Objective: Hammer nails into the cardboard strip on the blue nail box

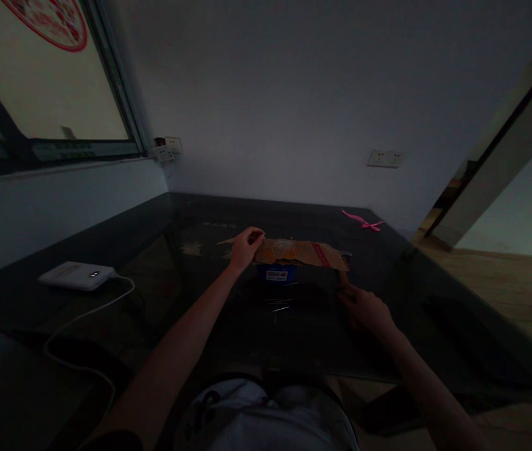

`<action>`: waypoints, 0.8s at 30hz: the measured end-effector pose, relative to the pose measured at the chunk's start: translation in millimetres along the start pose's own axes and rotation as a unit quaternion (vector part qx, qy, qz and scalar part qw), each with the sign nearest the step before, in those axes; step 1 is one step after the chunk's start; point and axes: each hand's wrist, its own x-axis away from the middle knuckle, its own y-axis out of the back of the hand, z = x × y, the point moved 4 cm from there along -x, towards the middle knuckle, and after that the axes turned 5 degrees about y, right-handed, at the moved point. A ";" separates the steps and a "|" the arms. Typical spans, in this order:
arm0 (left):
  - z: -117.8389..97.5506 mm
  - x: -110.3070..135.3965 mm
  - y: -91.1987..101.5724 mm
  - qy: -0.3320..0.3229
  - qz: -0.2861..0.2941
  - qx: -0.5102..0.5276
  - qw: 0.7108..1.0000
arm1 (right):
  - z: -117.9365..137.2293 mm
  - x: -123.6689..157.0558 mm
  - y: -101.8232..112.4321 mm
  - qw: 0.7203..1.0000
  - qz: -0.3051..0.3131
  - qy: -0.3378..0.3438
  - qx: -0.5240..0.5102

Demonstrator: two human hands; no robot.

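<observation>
A flat brown piece of cardboard (301, 252) with a red strip lies across the dark glass table (200, 219), over a small blue box (276, 273). My left hand (245, 245) is closed in a pinch on the cardboard's left end. My right hand (364, 305) rests on the table just below the cardboard's right end, with a finger stretched up to touch that corner. A few thin metal pins (281, 306) lie on the glass in front of the blue box. The room is dim.
A white power bank (78, 275) with a white cable (87, 313) sits at the table's left. A pink ribbon (363, 221) lies at the far right corner. Wall sockets (385, 158) are behind; a window (44, 81) is at left, a doorway (519, 188) at right.
</observation>
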 end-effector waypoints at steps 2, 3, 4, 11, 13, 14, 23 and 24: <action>0.8 -0.6 1.0 0.007 -0.001 0.004 1.000 | 0.3 0.2 0.4 1.000 0.001 -0.001 0.001; 1.3 -0.6 1.1 0.009 0.000 0.004 1.000 | 0.7 0.3 0.4 1.000 0.002 0.000 0.001; 1.8 -0.3 0.9 0.011 0.002 0.004 1.000 | 1.0 0.4 0.4 1.000 0.003 0.001 0.001; 2.7 3.0 -1.2 0.009 0.007 -0.020 1.000 | 1.9 0.8 0.2 1.000 0.003 -0.003 0.022; 1.9 3.6 -1.5 0.005 0.011 -0.022 1.000 | 2.9 0.9 0.9 0.999 0.000 -0.004 0.042; 1.7 3.7 -1.5 0.003 0.013 -0.022 1.000 | 4.0 0.8 1.3 0.999 -0.003 -0.002 0.053; 1.3 4.6 -1.2 0.002 0.015 -0.022 1.000 | 2.7 -18.9 -1.1 0.998 -0.004 0.022 0.057; 1.0 4.8 -1.0 0.004 0.014 -0.021 1.000 | -2.0 -23.1 -1.2 0.999 0.001 0.020 0.048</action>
